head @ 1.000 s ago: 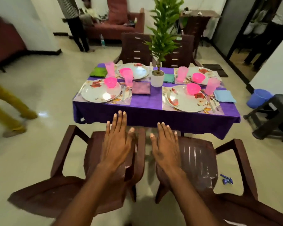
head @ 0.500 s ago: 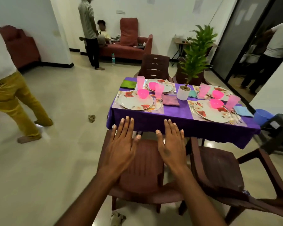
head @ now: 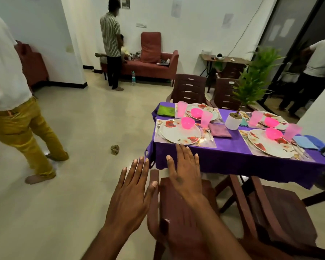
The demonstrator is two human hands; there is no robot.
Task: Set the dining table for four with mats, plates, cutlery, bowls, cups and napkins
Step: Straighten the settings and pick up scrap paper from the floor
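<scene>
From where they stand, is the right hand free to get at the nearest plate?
Probably yes: the right hand is open, empty and near the table edge, the plate just beyond its fingertips with nothing between.

A potted plant point(head: 233, 120) is set mid-worktop, and brown chairs point(head: 190, 89) are drawn up around it. A red sofa point(head: 150, 64) is placed by the far wall, a crumpled scrap point(head: 114, 149) on the floor.

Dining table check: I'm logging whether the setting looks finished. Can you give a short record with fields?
table: purple cloth, potted plant at centre
plates: four, each on a mat, e.g. nearest left
bowls: four pink, one per plate
cups: four pink
napkins: green, mauve, blue, teal partly hidden
left hand: open, empty
right hand: open, empty
</scene>
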